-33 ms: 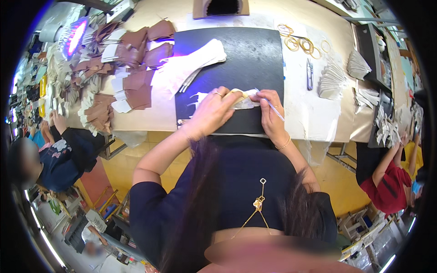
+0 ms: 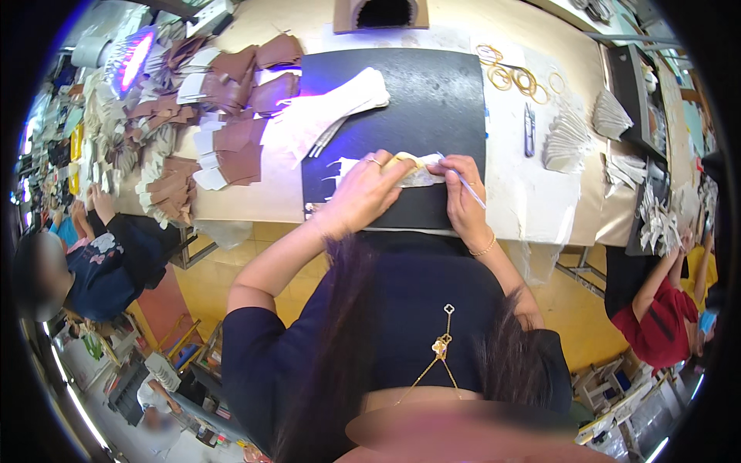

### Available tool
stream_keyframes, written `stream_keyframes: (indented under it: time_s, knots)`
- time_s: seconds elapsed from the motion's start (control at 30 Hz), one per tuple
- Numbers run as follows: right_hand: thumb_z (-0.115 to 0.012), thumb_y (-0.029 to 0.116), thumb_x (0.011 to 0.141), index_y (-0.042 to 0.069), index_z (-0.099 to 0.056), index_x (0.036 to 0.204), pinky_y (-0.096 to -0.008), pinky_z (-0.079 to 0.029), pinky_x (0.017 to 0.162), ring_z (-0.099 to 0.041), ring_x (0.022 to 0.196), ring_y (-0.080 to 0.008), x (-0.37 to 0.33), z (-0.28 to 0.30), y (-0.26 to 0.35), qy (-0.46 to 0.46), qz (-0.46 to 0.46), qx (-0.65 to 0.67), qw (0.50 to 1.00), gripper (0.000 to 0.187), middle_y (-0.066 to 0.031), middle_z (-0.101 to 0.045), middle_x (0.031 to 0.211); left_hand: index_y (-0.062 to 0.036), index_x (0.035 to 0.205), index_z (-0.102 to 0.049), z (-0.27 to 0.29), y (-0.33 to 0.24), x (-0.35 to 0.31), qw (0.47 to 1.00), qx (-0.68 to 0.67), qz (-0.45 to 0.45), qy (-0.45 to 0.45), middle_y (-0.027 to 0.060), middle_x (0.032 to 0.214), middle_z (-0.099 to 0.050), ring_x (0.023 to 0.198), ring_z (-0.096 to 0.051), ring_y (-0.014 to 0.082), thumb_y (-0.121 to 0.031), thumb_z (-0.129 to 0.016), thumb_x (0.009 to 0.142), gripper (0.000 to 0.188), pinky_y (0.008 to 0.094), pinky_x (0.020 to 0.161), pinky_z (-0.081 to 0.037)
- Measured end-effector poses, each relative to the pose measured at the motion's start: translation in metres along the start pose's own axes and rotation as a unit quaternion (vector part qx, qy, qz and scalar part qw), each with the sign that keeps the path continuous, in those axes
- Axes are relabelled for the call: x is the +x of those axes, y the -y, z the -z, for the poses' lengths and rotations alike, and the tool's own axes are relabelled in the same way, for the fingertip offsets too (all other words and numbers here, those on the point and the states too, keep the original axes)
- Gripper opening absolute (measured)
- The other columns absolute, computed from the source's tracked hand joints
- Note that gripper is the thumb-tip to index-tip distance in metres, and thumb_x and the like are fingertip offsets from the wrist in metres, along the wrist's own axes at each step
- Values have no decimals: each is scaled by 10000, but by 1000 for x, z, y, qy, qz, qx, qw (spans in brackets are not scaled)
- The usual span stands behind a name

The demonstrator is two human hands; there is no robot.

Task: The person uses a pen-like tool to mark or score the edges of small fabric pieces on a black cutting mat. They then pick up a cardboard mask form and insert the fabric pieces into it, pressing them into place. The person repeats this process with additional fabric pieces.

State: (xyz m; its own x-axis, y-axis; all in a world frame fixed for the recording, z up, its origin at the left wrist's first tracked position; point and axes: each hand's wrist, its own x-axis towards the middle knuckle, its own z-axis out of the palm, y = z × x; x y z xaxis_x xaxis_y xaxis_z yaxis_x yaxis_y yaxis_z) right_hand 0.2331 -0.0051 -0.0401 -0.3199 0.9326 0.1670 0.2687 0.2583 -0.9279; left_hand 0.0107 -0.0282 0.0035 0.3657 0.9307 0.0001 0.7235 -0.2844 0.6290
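My left hand [image 2: 363, 191] lies over a white, flexible piece [image 2: 421, 177] on a black board [image 2: 432, 85]. Its closed fingers press the piece down, and a bit of yellow material [image 2: 407, 160] shows by the fingertips. Thin pale strips stick out past the left side of that hand. My right hand [image 2: 467, 197] pinches a slim, pale stick-like tool [image 2: 471, 190], its upper end at the right end of the white piece. Beyond my left hand, a stack of long white pieces [image 2: 332, 112] lies aslant across the board's left edge.
Brown and white cut pieces [image 2: 238, 139] lie in piles at left, under a lit lamp [image 2: 133, 62]. At right are yellow bands [image 2: 521, 79], small snips [image 2: 529, 130] and fanned whitish pieces [image 2: 567, 143]. A dark-mouthed box [image 2: 381, 15] stands behind the board. Other people sit at both sides.
The whole view has shifted slightly, with the table appearing a little farther right. Both hands keep nearly the same hold on the white piece and the stick-like tool.
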Motion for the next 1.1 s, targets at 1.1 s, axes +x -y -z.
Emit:
stream_keyframes:
  time_s: [1.1]
  knots:
    - [-453,183,1079,18,-576,1165,-324,-521,865,-691,961,-215,9,-1,-5,-51,9,93,994,223,-141,-552,1136,-54,1060,-732,1,22,17,993,0,-117,-32,102,1181,-671,1044,-616,295,-157,-788,799,286,404,906,-507]
